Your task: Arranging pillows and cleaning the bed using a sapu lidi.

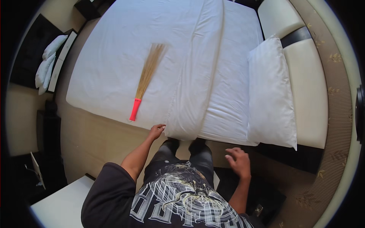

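A white sheet or cover (114,57) lies over the bed, its upper part turned back in a long folded band (196,85). At the near corner of this band is my left hand (157,131), fingers bent and thumb close to them. Whether the fingertips pinch the cloth is not clear. My right hand (240,162) hovers off the bedside, fingers apart and nothing in them. A stick broom (146,72) with a red handle rests on the cover, handle towards me. To the right, a white pillow (272,97) leans by the padded headboard (306,94).
Several white pillows (47,65) sit on a dark unit with white drawers (61,61) at the far left. A white tabletop (64,202) stands behind me on the left. Dark furniture (265,196) is behind my right arm. Beige floor (94,134) runs along the bed.
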`<state>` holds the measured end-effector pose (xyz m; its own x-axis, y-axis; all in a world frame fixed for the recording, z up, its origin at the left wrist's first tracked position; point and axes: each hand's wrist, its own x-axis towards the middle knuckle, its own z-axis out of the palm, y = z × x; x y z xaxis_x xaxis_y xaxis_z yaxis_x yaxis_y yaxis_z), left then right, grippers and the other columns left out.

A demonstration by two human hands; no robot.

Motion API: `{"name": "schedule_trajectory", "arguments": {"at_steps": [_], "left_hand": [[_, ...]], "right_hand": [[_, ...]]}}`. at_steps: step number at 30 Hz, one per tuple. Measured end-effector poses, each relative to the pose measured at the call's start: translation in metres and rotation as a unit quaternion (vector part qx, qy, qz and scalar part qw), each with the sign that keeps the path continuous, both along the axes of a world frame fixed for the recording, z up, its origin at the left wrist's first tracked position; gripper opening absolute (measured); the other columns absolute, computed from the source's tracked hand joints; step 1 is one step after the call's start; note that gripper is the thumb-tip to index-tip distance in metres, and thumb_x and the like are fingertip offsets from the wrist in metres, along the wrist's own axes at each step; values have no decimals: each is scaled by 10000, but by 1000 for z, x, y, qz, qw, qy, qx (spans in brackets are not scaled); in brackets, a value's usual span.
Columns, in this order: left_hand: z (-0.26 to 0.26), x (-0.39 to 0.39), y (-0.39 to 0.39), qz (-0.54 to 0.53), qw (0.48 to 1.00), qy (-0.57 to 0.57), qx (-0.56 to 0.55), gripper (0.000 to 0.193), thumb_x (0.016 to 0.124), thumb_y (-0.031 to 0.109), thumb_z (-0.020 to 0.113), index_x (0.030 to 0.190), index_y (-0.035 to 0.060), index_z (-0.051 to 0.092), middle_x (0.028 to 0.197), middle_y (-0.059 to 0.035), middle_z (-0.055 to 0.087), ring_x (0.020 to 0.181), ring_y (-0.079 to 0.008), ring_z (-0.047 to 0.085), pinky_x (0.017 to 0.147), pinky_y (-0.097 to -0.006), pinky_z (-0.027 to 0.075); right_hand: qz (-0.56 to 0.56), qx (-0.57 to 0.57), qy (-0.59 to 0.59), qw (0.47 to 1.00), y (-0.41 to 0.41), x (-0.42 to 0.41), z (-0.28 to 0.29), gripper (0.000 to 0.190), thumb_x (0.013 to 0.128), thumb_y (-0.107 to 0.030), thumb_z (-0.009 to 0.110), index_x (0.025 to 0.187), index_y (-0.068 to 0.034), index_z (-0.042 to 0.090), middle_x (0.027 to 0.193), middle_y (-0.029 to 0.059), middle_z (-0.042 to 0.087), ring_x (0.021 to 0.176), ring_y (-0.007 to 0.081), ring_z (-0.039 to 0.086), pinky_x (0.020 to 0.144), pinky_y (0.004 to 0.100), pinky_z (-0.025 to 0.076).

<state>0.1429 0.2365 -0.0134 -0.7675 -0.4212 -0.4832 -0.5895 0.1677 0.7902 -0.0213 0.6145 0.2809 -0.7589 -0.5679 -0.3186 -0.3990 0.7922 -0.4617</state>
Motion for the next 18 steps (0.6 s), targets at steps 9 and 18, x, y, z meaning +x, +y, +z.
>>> {"name": "schedule_trajectory", "arguments": {"at_steps": [9, 18], "left_hand": [[13, 77, 5, 173, 983, -57, 6, 310, 816, 307, 590, 1023, 85, 649, 794, -98, 660, 738, -163, 614, 694, -301, 476], [2, 206, 138, 216, 961, -146, 87, 344, 796, 335, 625, 995, 57, 653, 860, -120, 667, 809, -192, 627, 760, -318, 477]], "right_hand": [[205, -75, -194, 956, -32, 21, -49, 256, 808, -359, 583, 918, -143, 663, 984, 73, 599, 921, 283, 561, 782, 388, 429], [181, -14, -28, 983, -25, -101, -65, 250, 764, -242, 646, 946, -70, 639, 893, 123, 624, 780, 280, 614, 698, 365, 485]]}}
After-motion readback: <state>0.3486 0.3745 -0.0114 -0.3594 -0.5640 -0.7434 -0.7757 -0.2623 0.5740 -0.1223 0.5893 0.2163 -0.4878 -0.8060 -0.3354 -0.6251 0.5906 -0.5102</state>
